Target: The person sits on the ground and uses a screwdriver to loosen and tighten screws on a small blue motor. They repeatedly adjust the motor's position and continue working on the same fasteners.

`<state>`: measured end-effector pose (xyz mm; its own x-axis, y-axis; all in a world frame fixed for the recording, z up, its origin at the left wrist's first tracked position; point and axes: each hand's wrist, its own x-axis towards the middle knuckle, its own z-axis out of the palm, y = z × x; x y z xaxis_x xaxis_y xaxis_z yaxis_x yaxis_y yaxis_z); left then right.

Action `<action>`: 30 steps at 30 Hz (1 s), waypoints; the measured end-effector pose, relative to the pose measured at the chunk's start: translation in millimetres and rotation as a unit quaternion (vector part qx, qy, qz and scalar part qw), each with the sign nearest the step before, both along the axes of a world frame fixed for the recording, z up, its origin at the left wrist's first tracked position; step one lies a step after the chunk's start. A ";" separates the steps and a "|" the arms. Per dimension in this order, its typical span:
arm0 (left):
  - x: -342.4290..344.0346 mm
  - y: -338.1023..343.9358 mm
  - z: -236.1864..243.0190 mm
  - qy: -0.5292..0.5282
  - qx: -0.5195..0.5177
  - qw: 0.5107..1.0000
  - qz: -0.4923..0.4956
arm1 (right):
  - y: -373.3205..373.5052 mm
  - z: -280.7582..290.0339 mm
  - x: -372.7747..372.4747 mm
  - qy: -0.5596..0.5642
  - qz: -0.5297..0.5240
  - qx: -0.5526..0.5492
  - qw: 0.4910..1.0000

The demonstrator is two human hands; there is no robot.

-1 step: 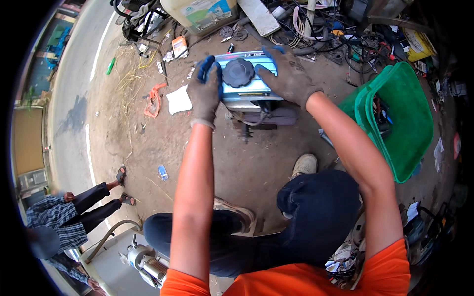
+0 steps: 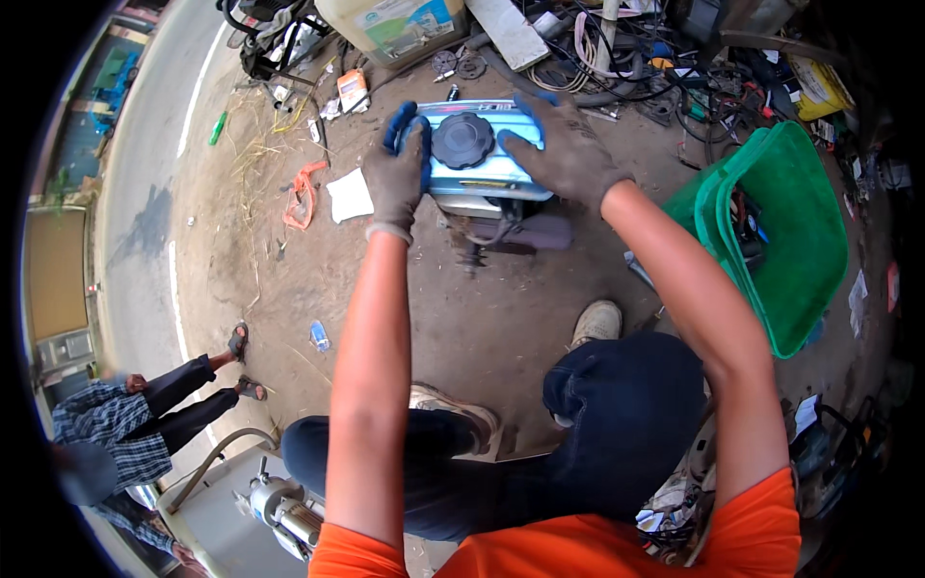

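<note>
A small engine [image 2: 474, 214] with a light-blue fuel tank [image 2: 514, 123] is between my hands, far out in front of me. On top of the tank sits a round black cap [image 2: 463, 141]. My left hand [image 2: 396, 173], in a grey-brown and blue work glove, grips the tank's left end. From the other end my right hand [image 2: 568, 152], gloved alike, clasps the tank with its thumb on the upper face. Below the tank hang dark parts and a short shaft [image 2: 471, 258], somewhat blurred. Whether the engine touches the ground I cannot tell.
A green bin [image 2: 792, 260] with dark items in it stands at the right. Cables and scrap [image 2: 617, 67] heap up at the back, beside a pale plastic jerrycan [image 2: 390, 29]. At the lower left are a person [image 2: 120, 424] and a silver machine [image 2: 279, 508]. A road [image 2: 159, 173] runs along the left.
The engine's lower parts have shifted slightly left and look more blurred. Both hands keep their hold on the tank.
</note>
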<state>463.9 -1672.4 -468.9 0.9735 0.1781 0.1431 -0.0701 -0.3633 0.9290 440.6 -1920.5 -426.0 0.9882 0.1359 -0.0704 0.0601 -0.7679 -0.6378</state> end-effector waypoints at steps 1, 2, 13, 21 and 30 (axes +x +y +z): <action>9.3 10.1 0.6 0.016 -0.048 0.998 -0.036 | -3.5 -9.6 0.1 -0.040 0.034 -0.031 0.998; 16.0 24.6 -2.3 0.035 -0.096 0.992 -0.068 | 1.8 -3.0 -6.7 -0.005 0.049 -0.031 0.998; 40.5 45.2 45.5 0.066 0.367 0.913 -0.167 | 9.9 -28.7 -67.6 0.063 0.186 0.265 0.944; 2.0 20.9 61.6 0.086 0.408 0.893 -0.170 | -77.5 -110.1 -73.5 0.145 -0.244 0.573 0.769; -27.0 -11.7 58.3 0.029 0.484 0.867 -0.113 | -35.8 -151.9 -120.3 0.096 -0.131 0.326 0.931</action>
